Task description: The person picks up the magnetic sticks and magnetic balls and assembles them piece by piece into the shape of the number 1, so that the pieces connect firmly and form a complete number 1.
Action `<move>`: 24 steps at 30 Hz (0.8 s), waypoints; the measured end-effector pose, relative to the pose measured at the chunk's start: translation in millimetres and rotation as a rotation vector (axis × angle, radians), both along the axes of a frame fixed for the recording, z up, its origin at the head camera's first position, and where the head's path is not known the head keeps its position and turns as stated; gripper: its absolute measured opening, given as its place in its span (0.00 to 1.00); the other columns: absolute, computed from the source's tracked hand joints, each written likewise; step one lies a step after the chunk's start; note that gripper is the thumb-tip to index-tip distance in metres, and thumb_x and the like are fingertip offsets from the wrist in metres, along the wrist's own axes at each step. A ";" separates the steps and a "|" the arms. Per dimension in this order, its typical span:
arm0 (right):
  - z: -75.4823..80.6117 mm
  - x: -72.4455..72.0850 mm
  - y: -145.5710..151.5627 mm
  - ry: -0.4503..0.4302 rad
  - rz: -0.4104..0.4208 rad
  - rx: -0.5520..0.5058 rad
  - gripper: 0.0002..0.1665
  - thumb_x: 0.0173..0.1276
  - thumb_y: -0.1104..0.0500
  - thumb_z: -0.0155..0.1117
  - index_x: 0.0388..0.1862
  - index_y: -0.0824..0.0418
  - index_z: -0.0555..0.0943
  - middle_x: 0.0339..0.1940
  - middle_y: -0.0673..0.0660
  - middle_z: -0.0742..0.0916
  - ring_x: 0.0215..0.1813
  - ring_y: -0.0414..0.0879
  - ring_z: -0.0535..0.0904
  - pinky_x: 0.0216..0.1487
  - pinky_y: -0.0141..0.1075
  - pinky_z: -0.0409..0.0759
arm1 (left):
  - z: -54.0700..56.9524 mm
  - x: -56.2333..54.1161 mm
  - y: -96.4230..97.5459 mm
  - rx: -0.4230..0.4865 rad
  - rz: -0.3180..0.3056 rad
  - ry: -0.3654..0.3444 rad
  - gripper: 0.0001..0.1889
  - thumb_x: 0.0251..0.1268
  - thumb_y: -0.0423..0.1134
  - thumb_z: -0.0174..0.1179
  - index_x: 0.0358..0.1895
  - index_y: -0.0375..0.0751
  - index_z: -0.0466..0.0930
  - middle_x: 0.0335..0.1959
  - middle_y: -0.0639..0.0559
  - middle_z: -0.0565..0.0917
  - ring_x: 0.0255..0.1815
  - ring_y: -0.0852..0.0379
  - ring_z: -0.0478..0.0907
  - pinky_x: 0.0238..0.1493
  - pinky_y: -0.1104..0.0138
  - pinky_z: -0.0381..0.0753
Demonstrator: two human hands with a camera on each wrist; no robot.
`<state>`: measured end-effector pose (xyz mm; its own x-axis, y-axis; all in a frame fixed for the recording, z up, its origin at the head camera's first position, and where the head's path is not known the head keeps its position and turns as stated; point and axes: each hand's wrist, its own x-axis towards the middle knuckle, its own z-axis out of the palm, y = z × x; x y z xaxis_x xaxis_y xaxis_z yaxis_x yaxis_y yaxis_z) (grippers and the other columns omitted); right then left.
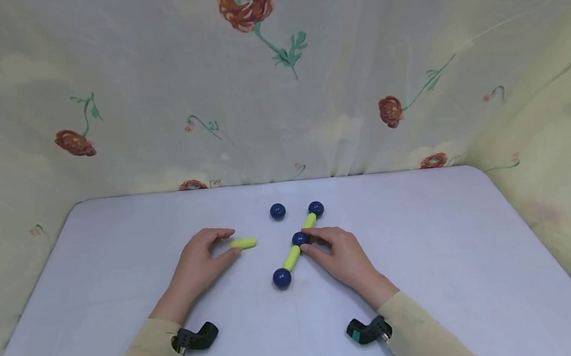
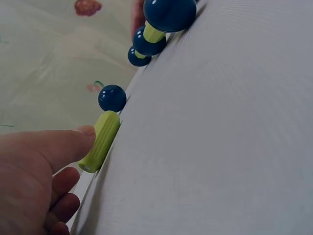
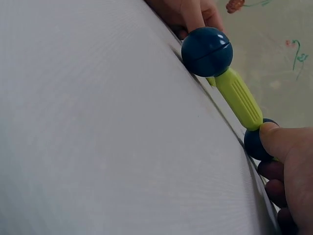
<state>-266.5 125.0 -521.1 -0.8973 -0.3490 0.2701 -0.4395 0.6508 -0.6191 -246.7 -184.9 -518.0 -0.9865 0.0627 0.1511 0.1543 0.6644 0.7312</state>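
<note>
While the right hand [image 1: 340, 254] pinches the middle ball [image 1: 299, 238] of the chain [image 1: 292, 258], the nearer left hand [image 1: 200, 264] bestrides the loose stick [image 1: 246, 243], forefinger clear of it; roughly parallel to the table's [image 1: 431, 231] far edge, it points toward that ball.

Head view is lit softly and evenly; both wrist views are dimmer, greyer. Small highlights are caught on the glossy dark blue balls [image 2: 170, 13]. Soft shadows are cast on the smooth white tabletop [image 1: 435, 266], including beside the ridged lime-green stick [image 2: 101, 142]. Far cream flower-printed fabric backdrop [image 3: 274, 63] is blurred in wrist views.
</note>
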 end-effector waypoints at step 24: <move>2.1 0.2 1.7 -0.056 -0.020 -0.021 0.21 0.69 0.47 0.67 0.58 0.50 0.83 0.47 0.46 0.87 0.48 0.40 0.81 0.50 0.39 0.79 | 3.2 3.4 9.2 -0.168 -0.022 0.008 0.22 0.64 0.51 0.67 0.60 0.50 0.82 0.56 0.48 0.81 0.60 0.44 0.72 0.62 0.49 0.69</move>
<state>-266.3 126.7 -519.1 -0.9179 -0.3257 0.2267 -0.3910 0.6456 -0.6559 -243.3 -175.7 -514.7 -0.9835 0.1091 0.1441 0.1750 0.7738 0.6087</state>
